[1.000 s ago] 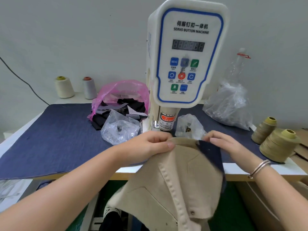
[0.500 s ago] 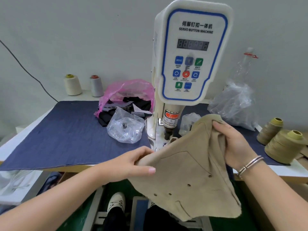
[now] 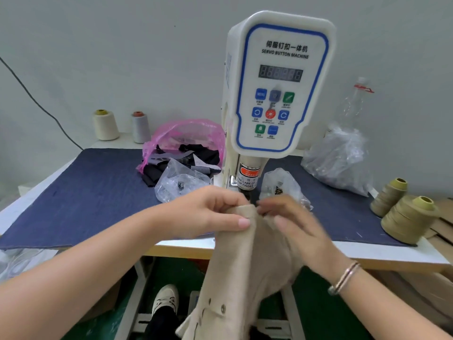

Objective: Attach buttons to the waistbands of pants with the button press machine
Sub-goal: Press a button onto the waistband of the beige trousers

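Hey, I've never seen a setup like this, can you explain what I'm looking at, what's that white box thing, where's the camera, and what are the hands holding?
The camera sits on the person's head, looking forward and down at their own arms. The tall white box with the blue-edged button panel is a servo button machine, as its label says; its press head hangs just beyond the hands. The left hand pinches the top edge of beige fabric pants, which hang below the table edge. The right hand is blurred, on the same fabric. On the dark blue cloth mat lie a pink plastic bag of dark scraps, clear plastic bags, and olive thread cones.
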{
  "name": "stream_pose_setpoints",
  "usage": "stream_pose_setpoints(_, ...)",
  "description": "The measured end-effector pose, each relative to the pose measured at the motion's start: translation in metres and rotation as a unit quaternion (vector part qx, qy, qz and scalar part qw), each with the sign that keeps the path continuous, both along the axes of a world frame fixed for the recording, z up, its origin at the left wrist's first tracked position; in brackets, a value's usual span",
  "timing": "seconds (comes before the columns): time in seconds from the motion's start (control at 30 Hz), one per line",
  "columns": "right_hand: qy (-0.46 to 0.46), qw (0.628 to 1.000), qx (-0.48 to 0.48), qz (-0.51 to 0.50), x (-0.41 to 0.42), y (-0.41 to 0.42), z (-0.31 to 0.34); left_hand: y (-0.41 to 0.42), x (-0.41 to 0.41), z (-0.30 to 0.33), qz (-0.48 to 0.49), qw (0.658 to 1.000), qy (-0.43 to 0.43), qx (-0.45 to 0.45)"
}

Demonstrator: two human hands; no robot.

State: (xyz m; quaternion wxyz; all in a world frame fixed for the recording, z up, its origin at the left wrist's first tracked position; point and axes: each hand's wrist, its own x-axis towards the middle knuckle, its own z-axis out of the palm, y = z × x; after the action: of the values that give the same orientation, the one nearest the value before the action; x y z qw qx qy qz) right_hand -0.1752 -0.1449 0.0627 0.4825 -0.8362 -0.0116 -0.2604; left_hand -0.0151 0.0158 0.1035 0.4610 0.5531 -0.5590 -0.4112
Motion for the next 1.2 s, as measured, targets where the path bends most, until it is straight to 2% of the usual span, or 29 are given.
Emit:
stream_pose_setpoints(0.03, 0.062, 0.994, 0.055, 0.074, 0.004, 0.01, 0.002, -0.004, -0.001, 0.004, -0.007, 1.0, -0.018, 0.006)
stream_pose_setpoints(0.1, 0.128, 0.979, 0.121, 0.102, 0.012, 0.014, 0.006, -0.008, 0.002, 0.007, -0.013, 0.998, -0.053, 0.026)
stream_pose_setpoints(0.2, 0.09, 0.978, 0.185, 0.043, 0.019, 0.003, 0.016, 0.002, 0.018, -0.004, -0.031, 0.993, -0.049, 0.106)
stream_pose_setpoints(0.27, 0.055, 0.947, 0.315, 0.027, 0.02, -0.009, 0.019, 0.014, 0.03, -0.018, -0.04, 0.987, -0.051, 0.149)
stream_pose_setpoints(0.33, 0.069, 0.941, 0.332, 0.004, 0.019, -0.022, 0.014, 0.023, 0.042, -0.032, -0.009, 0.987, -0.042, 0.155)
stream_pose_setpoints(0.4, 0.18, 0.965, 0.182, -0.053, 0.021, -0.034, -0.003, 0.025, 0.052, -0.048, 0.073, 0.985, -0.054, 0.143)
stream_pose_setpoints(0.47, 0.265, 0.958, 0.043, -0.104, 0.025, -0.048, -0.022, 0.02, 0.059, -0.071, 0.163, 0.968, -0.139, 0.13)
stream_pose_setpoints(0.53, 0.252, 0.949, 0.045, -0.182, 0.031, -0.065, -0.031, 0.012, 0.059, -0.096, 0.233, 0.941, -0.215, 0.119)
stream_pose_setpoints(0.6, 0.192, 0.936, 0.03, -0.294, 0.042, -0.083, -0.031, 0.002, 0.055, -0.118, 0.297, 0.91, -0.268, 0.111)
stream_pose_setpoints(0.63, 0.196, 0.923, -0.014, -0.332, 0.048, -0.093, -0.03, -0.003, 0.053, -0.124, 0.328, 0.888, -0.301, 0.111)
stream_pose_setpoints(0.7, 0.275, 0.887, -0.116, -0.352, 0.062, -0.107, -0.026, -0.013, 0.051, -0.133, 0.368, 0.849, -0.364, 0.107)
stream_pose_setpoints(0.8, 0.433, 0.815, -0.215, -0.32, 0.087, -0.117, -0.02, -0.022, 0.052, -0.141, 0.386, 0.824, -0.407, 0.073)
stream_pose_setpoints(0.9, 0.513, 0.756, -0.29, -0.286, 0.106, -0.116, -0.021, -0.028, 0.057, -0.145, 0.397, 0.819, -0.41, 0.062)
stream_pose_setpoints(1.03, 0.448, 0.747, -0.361, -0.334, 0.114, -0.122, -0.043, -0.028, 0.066, -0.145, 0.388, 0.845, -0.361, 0.076)
stream_pose_setpoints(1.2, 0.438, 0.724, -0.401, -0.35, 0.124, -0.124, -0.054, -0.026, 0.065, -0.145, 0.392, 0.849, -0.349, 0.066)
